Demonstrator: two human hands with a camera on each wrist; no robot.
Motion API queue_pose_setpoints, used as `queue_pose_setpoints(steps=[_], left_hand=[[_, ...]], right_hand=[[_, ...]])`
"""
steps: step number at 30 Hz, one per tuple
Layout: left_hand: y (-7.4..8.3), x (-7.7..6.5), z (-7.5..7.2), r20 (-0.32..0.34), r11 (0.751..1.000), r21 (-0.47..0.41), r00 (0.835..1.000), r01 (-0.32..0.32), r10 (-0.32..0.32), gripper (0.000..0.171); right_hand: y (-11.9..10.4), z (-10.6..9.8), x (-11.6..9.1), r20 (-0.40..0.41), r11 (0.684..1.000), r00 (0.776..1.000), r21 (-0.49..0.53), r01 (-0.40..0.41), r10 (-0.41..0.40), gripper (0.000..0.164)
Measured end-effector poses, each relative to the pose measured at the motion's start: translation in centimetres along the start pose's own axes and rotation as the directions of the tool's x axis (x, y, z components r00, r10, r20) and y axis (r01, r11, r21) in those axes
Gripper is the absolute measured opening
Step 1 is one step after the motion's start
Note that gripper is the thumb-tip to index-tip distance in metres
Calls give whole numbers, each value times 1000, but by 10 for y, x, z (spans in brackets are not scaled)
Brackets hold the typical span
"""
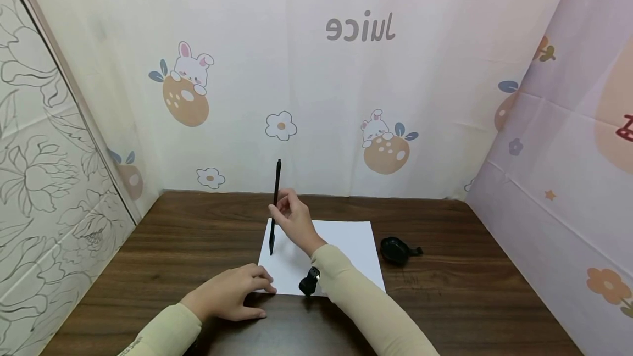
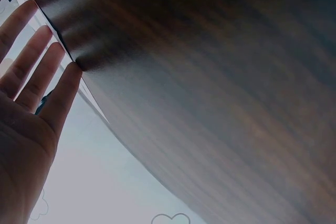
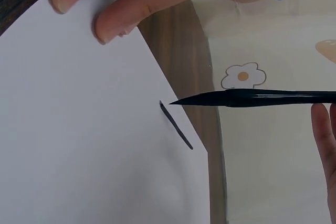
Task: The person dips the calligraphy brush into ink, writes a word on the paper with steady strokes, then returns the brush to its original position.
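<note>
My right hand pinches the dark shaft of an ink brush, which stands nearly upright over the left part of a white sheet of paper. In the right wrist view, the pointed black bristles sit right by the end of a short black stroke near the sheet's edge. My left hand rests with spread fingers at the near left corner of the paper. The left wrist view shows its fingertips touching down along the sheet's edge.
A small black dish with a fish-tail-like handle sits right of the paper. A black wrist camera hangs under the right wrist, over the sheet's near edge. The brown wooden table is bordered by printed curtains at the back and sides.
</note>
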State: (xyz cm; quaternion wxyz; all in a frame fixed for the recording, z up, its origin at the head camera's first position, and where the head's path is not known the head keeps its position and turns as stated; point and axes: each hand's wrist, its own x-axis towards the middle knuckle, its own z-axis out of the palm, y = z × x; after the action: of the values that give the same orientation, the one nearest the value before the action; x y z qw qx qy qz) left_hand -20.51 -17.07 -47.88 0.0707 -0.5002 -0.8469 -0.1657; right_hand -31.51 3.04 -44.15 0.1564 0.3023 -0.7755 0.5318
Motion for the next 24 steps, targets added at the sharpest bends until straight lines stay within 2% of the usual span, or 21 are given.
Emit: queue_pose_setpoints(steps=[9,24], left_hand=[[-1,0,0,16,1000,10,1000,12,-12,34],[2,0,-1,30,1000,5,999,22,-22,34]], right_hand=[[1,-7,7,-72,1000,997,-12,17,-18,26],[8,-7,7,-117,997,993,-81,14,-23,26]])
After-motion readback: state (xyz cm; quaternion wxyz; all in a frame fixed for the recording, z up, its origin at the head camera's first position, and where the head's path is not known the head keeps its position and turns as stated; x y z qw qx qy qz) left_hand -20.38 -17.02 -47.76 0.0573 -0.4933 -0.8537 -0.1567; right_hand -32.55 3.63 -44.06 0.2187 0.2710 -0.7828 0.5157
